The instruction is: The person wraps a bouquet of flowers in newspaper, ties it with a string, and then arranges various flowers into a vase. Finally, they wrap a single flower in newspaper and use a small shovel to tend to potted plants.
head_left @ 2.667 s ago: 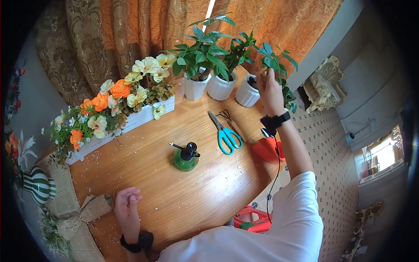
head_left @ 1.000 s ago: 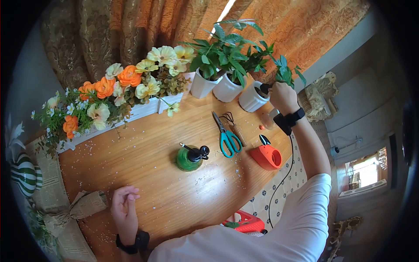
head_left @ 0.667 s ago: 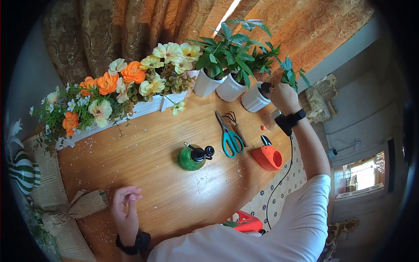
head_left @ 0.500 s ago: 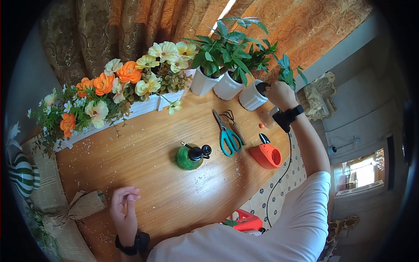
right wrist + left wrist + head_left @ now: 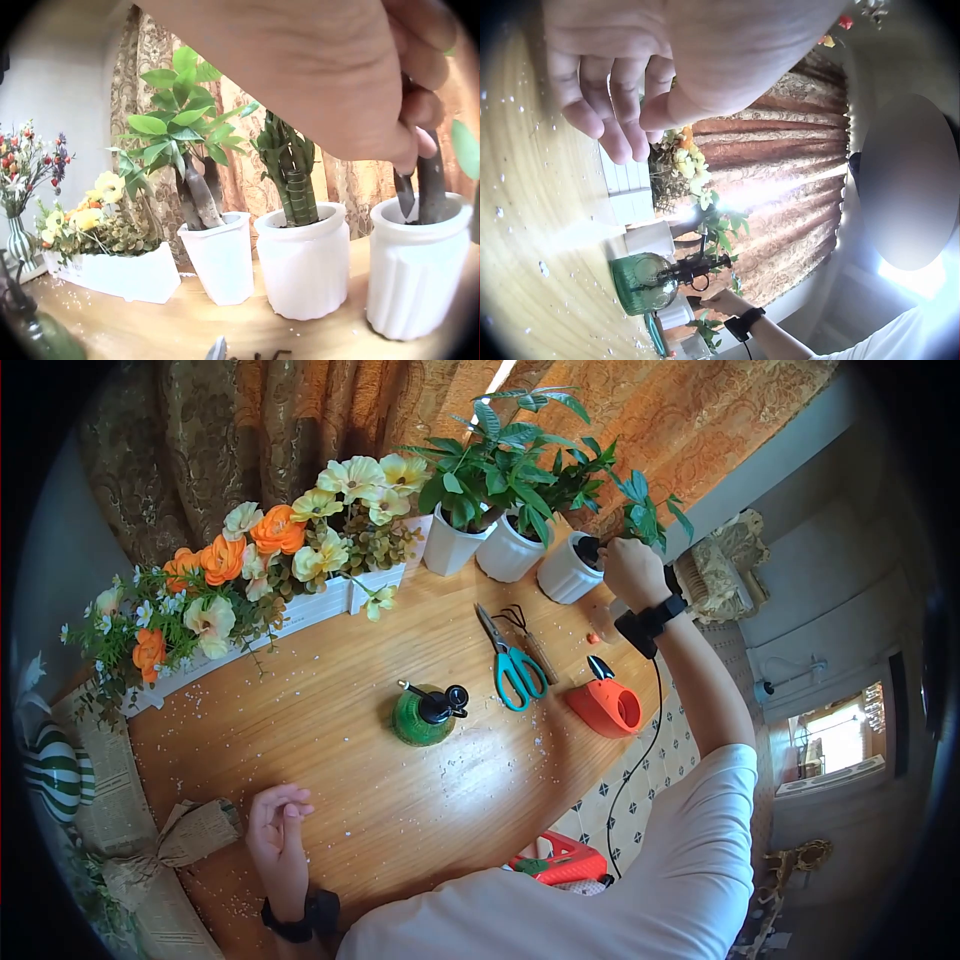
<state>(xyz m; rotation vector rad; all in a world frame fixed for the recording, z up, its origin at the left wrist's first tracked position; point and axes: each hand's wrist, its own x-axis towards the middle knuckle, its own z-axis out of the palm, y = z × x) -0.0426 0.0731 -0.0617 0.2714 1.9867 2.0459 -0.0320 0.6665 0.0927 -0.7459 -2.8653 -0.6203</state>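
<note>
My right hand [image 5: 635,572] grips a small hand trowel over the rightmost white pot [image 5: 567,576]. In the right wrist view, the trowel's dark pointed blade [image 5: 405,196] points down inside the pot's rim, close beside the thick brown stem [image 5: 432,187] of the plant. The curled fingers hide most of its handle. Green leaves [image 5: 648,510] rise behind that hand. My left hand [image 5: 277,840] holds nothing, its fingers loosely bent over the table's left front. A green glass spray bottle [image 5: 423,717] with a black pump stands nearest to it.
Two more potted plants in white pots [image 5: 455,547] stand left of the worked pot, beside a white flower box [image 5: 310,610]. Teal-handled scissors [image 5: 518,672], a small hand rake [image 5: 536,650] and a red-orange container [image 5: 603,708] lie nearer. White crumbs dot the wooden table [image 5: 330,730].
Over these seconds my right hand has come down from beside the leaves to the pot's rim. The whole head view has shifted slightly. The left hand stays in much the same place.
</note>
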